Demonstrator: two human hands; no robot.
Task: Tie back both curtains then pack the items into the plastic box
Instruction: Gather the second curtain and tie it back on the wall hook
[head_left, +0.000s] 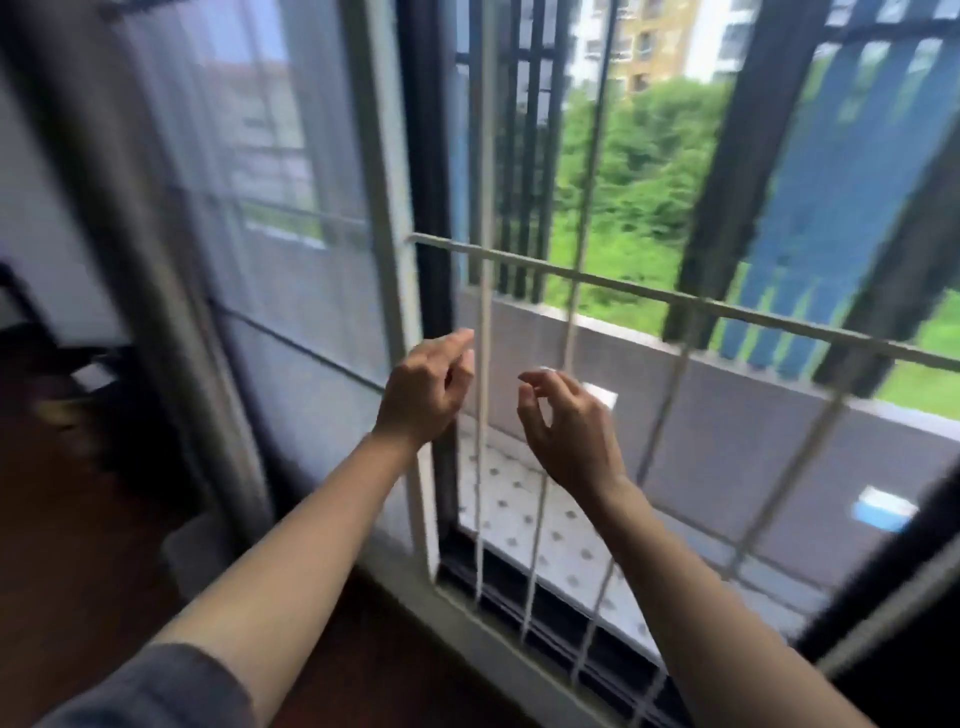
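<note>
Grey sleeve (156, 691): nearest item, on your left upper arm at the bottom edge; both forearms are bare beyond it.

Dark brown floor (78, 519): below and left of your left arm.

Translucent box (192, 545): a pale, blurred shape on that floor, low and well left of your left hand (426, 389); too smeared to tell what it holds.

Left hand: raised, back toward you, fingers loosely curled, nothing in it.

Right hand (566, 431): raised just beside the left, slightly lower, fingers relaxed and curved, thumb and forefinger apart, holding nothing.

White grille (613, 283): directly beyond both hands; one upright bar runs between them. Whether your left fingertips touch it cannot be told.

Window frame (379, 208): white upright behind your left hand.

Sheer curtain (218, 182): hangs loose over the pane left of your left hand, apart from both hands, untied.

Balcony (519, 509): spotted tiles and a grey wall beyond the grille, past your right hand.

Greenery (639, 171) and a building (654, 41): farthest, above both hands.
</note>
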